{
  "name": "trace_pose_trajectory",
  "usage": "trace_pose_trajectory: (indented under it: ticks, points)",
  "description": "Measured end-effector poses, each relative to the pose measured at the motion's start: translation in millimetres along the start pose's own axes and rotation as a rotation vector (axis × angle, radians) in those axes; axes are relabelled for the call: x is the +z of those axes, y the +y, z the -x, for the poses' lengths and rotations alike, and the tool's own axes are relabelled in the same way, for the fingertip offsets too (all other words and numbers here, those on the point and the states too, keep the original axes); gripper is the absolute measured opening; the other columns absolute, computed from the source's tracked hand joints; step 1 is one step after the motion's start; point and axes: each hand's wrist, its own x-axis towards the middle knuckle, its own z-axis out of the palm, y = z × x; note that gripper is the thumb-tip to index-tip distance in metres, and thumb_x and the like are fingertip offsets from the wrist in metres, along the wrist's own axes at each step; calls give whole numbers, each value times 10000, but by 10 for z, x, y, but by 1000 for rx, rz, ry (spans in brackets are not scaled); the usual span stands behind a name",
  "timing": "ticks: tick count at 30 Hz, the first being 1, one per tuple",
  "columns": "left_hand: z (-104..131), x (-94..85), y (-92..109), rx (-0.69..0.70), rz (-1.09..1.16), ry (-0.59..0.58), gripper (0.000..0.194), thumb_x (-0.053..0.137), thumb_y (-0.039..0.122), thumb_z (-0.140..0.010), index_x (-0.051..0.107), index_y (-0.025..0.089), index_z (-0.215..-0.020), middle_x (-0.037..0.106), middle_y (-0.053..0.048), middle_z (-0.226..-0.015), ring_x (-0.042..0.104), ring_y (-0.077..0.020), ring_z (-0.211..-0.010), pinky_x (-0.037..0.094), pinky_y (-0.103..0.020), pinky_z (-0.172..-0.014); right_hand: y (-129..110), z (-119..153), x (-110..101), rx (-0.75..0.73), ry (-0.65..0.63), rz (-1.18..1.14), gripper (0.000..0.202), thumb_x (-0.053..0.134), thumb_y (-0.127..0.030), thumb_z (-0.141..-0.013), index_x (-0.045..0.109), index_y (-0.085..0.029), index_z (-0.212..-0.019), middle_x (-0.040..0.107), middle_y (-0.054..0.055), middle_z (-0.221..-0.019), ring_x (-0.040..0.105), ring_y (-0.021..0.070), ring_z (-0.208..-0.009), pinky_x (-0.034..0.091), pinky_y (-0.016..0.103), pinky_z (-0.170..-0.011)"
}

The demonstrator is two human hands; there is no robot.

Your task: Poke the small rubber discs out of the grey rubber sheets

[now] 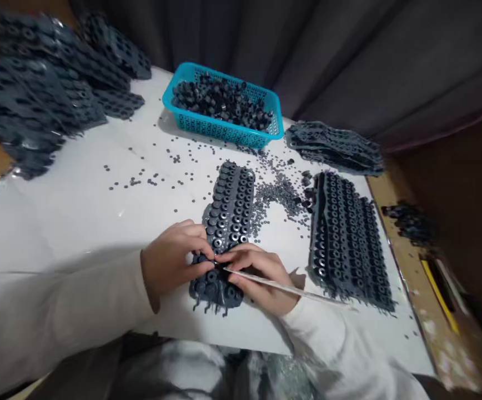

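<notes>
Two narrow pinches over the near end of one sheet (233,214): left hand (174,253), contents unclear; right hand (266,268), around a stick (286,287).

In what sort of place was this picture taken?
Probably a small workshop: a blue basket of small dark parts, several studded sheets, and tiny discs scattered over a white tabletop.

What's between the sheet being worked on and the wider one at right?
Head view: small grey discs, a few loose dark pieces and, nearer, the right hand.
</notes>
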Motion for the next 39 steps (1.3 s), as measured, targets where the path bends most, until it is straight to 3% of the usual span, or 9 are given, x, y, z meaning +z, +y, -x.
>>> trace_pose_trajectory:
  ticks: [12,19,23,30,39]
  points:
    - [0,6,33,5,-8,64,85,609,205,-766,653,205,-693,564,6,-703,482,-147,-730,344,-276,-694,-23,-18,7,-42,-20,94,20,564,-179,-865,577,-194,-864,704,101,-984,615,174,-931,510,329,-814]
    - [-2,22,23,-2,-13,77,77,610,205,-753,647,207,-686,557,5,-690,487,-145,-714,362,-282,-687,49,-13,18,-255,-86,389,28,528,-183,-895,552,-193,-906,672,104,-1045,587,181,-900,500,349,-779]
    - [-3,20,22,5,-24,74,89,599,212,-761,641,211,-682,556,9,-683,489,-139,-699,367,-283,-680,74,8,30,-258,-84,514,58,507,-149,-899,546,-191,-900,650,114,-1078,578,177,-884,499,346,-760]
    - [4,35,15,4,-18,81,88,592,219,-768,650,215,-702,566,6,-690,495,-143,-710,372,-284,-685,-22,1,26,-36,46,171,61,552,-156,-870,532,-205,-900,665,94,-1065,610,166,-939,487,336,-826]
    - [3,20,0,-7,-14,48,92,597,228,-768,659,217,-700,567,10,-696,490,-141,-715,357,-279,-680,-44,-13,30,28,-12,78,55,585,-173,-846,569,-211,-883,695,92,-1033,590,188,-993,489,362,-851]
